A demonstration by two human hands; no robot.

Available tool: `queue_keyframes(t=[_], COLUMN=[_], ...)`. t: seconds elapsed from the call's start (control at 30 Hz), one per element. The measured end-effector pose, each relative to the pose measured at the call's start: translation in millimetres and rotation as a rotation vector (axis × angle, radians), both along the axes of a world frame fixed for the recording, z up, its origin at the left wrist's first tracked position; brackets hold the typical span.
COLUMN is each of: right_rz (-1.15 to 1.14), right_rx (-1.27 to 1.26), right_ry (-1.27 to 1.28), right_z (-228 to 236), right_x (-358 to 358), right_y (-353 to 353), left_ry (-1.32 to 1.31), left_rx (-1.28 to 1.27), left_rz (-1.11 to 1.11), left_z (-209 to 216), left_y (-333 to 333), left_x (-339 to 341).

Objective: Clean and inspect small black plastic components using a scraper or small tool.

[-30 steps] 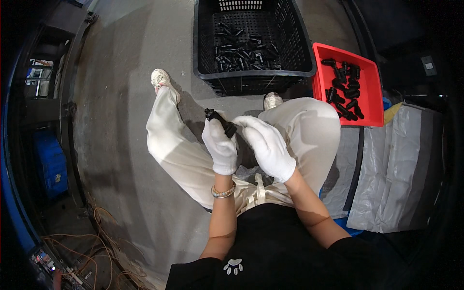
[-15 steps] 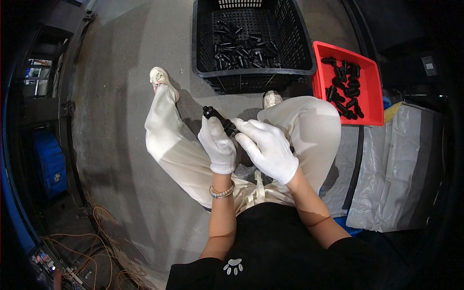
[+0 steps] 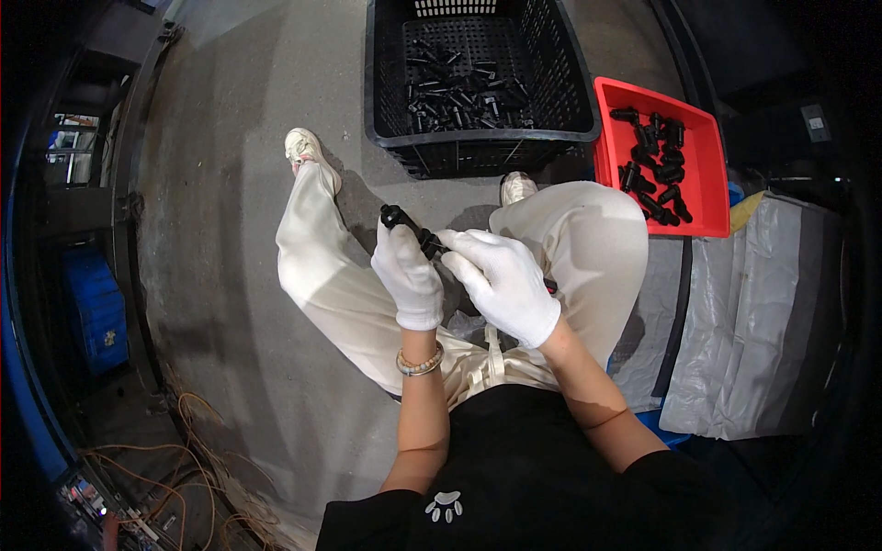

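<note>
Two-handed work on a black cylindrical part (image 3: 424,240), held aslant above the gap between the seated person's legs. The gloved left hand (image 3: 406,275) is closed around the part, one end projecting past the thumb; the gloved right hand (image 3: 505,283) brings pinched fingertips to the opposite end. A dark, red-marked end (image 3: 551,286) shows beside the right hand and may belong to a tool in its palm, though the glove hides too much to tell. The step in hand appears to be fine work on that end; the next move seemingly calls for a steady left grip and careful right-hand pressure. Similar parts (image 3: 671,174) lie in the red tray (image 3: 707,184).
</note>
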State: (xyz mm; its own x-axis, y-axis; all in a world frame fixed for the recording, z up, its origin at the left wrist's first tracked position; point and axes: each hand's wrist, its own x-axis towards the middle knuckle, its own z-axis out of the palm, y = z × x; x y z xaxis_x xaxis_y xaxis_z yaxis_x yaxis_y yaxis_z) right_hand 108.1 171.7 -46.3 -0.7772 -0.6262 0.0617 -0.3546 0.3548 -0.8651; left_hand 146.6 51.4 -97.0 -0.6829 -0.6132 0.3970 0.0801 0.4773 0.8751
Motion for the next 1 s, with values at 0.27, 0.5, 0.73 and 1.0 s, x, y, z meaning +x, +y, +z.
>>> queue_keyframes(t=[0.27, 0.5, 0.73, 1.0], right_rz=[-0.058, -0.014, 0.045, 0.019], right_rx=[-0.044, -0.040, 0.024, 0.044], right_ry=[-0.079, -0.089, -0.007, -0.004], right_z=[-4.9, -0.9, -0.3, -4.8], right_x=[-2.3, -2.5, -0.7, -5.0], right_y=[-4.9, -4.5, -3.5, -1.0], left_ry=[-0.096, -0.072, -0.065, -0.111], left_rx=[0.199, 0.205, 0.210, 0.121], left_rz=[0.059, 0.051, 0.043, 0.047], left_z=[0.3, -0.8, -1.3, 2.3], left_y=[5.1, 6.4, 5.1, 5.2], left_x=[1.1, -1.2, -1.3, -1.6])
